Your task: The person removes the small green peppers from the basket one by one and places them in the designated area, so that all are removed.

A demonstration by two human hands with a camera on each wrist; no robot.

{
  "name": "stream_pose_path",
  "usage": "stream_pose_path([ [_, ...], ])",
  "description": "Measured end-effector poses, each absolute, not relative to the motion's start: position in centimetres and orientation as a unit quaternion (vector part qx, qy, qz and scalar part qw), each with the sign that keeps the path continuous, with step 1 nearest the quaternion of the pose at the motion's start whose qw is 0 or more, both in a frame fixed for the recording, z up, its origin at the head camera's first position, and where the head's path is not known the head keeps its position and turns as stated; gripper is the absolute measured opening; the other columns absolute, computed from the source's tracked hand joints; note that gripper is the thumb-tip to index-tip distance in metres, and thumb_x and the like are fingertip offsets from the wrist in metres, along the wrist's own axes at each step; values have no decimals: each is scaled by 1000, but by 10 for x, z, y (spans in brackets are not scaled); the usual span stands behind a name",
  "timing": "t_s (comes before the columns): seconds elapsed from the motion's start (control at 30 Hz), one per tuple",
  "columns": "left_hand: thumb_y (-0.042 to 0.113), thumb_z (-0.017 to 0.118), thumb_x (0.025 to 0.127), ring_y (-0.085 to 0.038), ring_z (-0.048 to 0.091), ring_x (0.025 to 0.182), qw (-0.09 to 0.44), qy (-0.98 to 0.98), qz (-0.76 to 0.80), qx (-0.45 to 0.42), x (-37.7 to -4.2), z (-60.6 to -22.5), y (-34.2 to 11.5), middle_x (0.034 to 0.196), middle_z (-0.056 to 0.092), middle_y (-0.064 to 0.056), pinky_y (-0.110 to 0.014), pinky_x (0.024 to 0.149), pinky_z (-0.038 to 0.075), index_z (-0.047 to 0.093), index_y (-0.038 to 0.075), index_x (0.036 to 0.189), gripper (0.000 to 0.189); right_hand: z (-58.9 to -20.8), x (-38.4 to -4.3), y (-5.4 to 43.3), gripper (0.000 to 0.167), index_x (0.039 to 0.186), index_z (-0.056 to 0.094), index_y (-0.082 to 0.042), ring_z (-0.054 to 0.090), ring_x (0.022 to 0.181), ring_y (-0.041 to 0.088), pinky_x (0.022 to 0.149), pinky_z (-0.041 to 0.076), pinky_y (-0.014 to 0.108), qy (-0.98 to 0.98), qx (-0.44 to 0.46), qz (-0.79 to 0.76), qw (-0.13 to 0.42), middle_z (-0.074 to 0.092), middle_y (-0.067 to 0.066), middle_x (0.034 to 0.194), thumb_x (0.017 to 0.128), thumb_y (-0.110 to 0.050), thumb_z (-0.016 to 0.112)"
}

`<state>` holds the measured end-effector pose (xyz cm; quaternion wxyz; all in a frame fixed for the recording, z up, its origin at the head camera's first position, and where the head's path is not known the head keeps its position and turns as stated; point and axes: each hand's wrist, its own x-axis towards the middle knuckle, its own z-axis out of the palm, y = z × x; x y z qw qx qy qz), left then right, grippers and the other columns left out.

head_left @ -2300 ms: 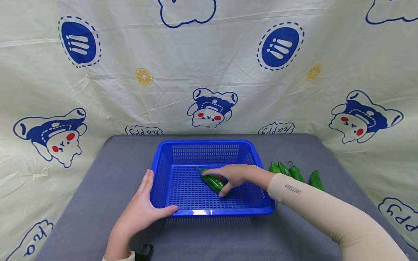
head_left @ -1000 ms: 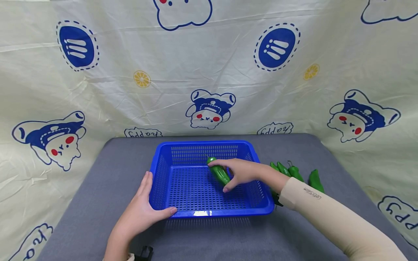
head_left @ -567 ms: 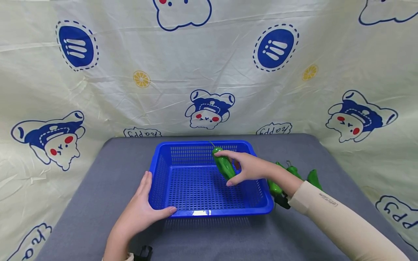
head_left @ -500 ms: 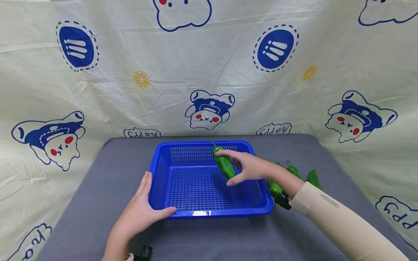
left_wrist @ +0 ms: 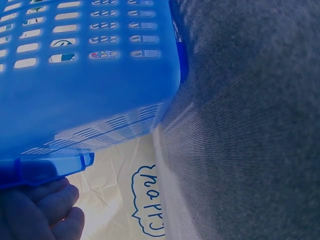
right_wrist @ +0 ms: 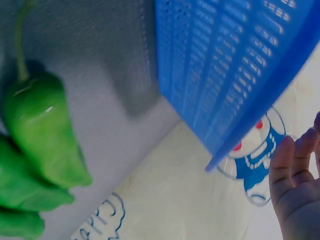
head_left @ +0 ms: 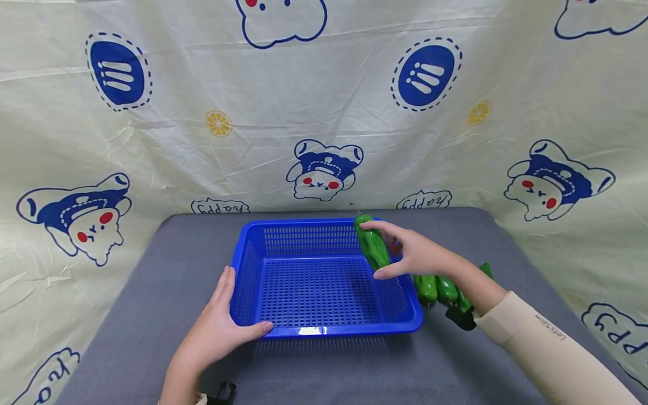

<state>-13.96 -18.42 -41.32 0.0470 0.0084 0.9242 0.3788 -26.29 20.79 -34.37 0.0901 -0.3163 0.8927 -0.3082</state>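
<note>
A blue plastic basket (head_left: 304, 332) with slotted walls stands on the grey table. My left hand (head_left: 217, 332) holds its near left corner, thumb over the front rim and fingers along the left side. In the left wrist view those fingers (left_wrist: 65, 205) lie bent at the rim. My right hand (head_left: 420, 253) grips a green pepper (head_left: 372, 243) by its two ends, between thumb and fingers, above the basket's right part. The pepper's stem points up and away. In the right wrist view the held pepper is out of frame, and only the right hand's fingers (right_wrist: 295, 160) show.
Several more green peppers (head_left: 426, 288) lie on the table (head_left: 354, 371) just right of the basket, partly under my right forearm. The right wrist view shows some of these peppers (right_wrist: 45, 132) close up. A printed curtain (head_left: 324, 84) hangs behind the table.
My right hand has lifted the green pepper from the basket's floor and carried it up and to the right, near the right wall. The left hand has stayed at its corner.
</note>
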Motion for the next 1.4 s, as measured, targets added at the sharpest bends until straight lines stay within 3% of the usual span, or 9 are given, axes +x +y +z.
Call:
stream_pose_path([
  [0.17, 69, 77, 70, -41, 9, 153, 42, 925, 377, 13, -140, -413, -184, 168, -10, -4, -67, 114, 26, -10, 20, 159, 134, -341, -254, 234, 91, 150, 36, -37, 53, 85, 29, 70, 48, 34, 904, -289, -309, 68, 48, 5, 92, 75, -38, 87],
  [0.33, 69, 77, 69, -41, 10, 153, 34, 926, 376, 16, -139, -413, -185, 168, -9, -5, -66, 115, 26, -8, 19, 160, 134, -342, -249, 262, 93, 153, 34, -33, 51, 83, 20, 73, 48, 33, 913, -276, -298, 49, 46, 3, 90, 76, -34, 87],
  [0.63, 70, 77, 69, -41, 9, 153, 31, 926, 376, 15, -140, -414, -185, 168, -8, -6, -66, 116, 24, -8, 18, 160, 135, -349, -249, 305, 89, 153, 33, -26, 44, 72, 16, 61, 40, 28, 920, -251, -298, 38, 43, 6, 85, 80, -31, 84],
  [0.87, 70, 77, 69, -42, 9, 153, 36, 927, 374, 12, -140, -414, -185, 168, -9, -6, -66, 115, 25, -9, 18, 160, 136, -362, -253, 331, 89, 154, 32, -19, 39, 63, 12, 53, 36, 28, 920, -232, -310, 58, 40, 8, 84, 81, -29, 83],
  [1.4, 70, 77, 69, -41, 9, 153, 37, 926, 375, 13, -139, -414, -184, 168, -9, -6, -66, 116, 25, -9, 18, 160, 135, -396, -258, 347, 90, 152, 32, -13, 47, 64, 10, 54, 42, 27, 924, -211, -305, 95, 48, 6, 87, 80, -30, 84],
])
